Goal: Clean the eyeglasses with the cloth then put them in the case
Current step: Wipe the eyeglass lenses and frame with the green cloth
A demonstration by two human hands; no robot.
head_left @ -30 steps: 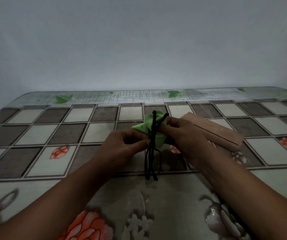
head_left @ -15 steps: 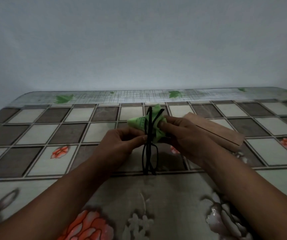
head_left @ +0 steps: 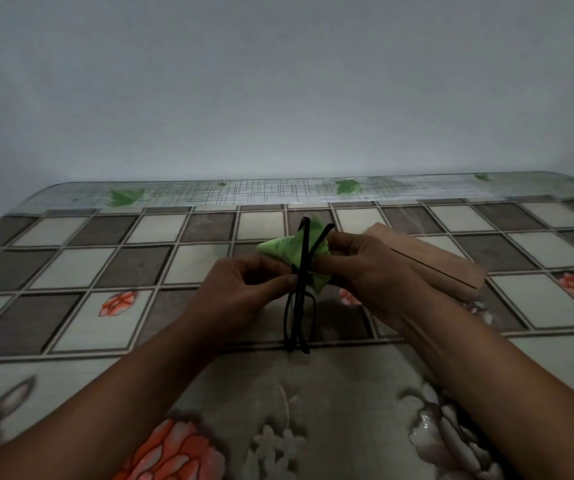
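Since a second ago the eyeglasses (head_left: 300,308) have drifted a little to the left, and the cloth (head_left: 278,247) bulges further out on that side; over the last half second almost nothing has shifted. The left hand (head_left: 244,296) keeps its grip pinched, thumb against fingertips, on the thin black frame near its middle; the right hand (head_left: 365,271) has its grip pressed together on the cloth, which wraps the upper part of the frame. The eyeglasses are held edge-on above the surface (head_left: 70,271), between the two hands; the lower rim hangs down and two slim temple ends cross at the top. The cloth is soft, pale green, crumpled into a pointed wad. The case (head_left: 445,265) lies on the surface just behind the right hand, partly hidden by it; it is flat, long and tan, with a dark seam line along it. The surface wears a glossy sheet of brown and cream checks with orange flowers.
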